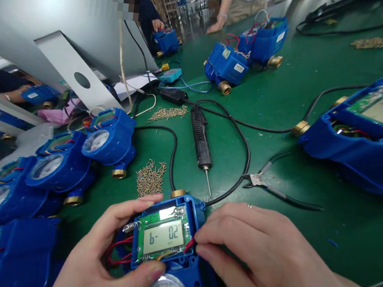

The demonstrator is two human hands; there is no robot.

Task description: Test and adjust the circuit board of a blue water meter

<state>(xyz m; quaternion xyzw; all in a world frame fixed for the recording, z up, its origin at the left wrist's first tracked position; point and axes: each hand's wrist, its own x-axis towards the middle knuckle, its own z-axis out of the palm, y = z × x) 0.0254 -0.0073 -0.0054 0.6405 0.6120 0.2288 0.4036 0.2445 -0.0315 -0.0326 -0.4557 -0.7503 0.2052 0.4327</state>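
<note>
A blue water meter (178,257) lies at the near edge of the green table, its cover off. Its green circuit board with an LCD (163,236) reads "b- 02". My left hand (103,253) grips the meter's left side, thumb below the board and forefinger along its top. My right hand (261,257) rests on the right side, fingertips pinched at the red wires beside the board's right edge.
A row of blue meters (53,169) lines the left. An electric screwdriver (200,140), two piles of screws (150,178), pliers (269,187) and cables lie ahead. A large open meter (362,130) sits right. Other people stand at the far end.
</note>
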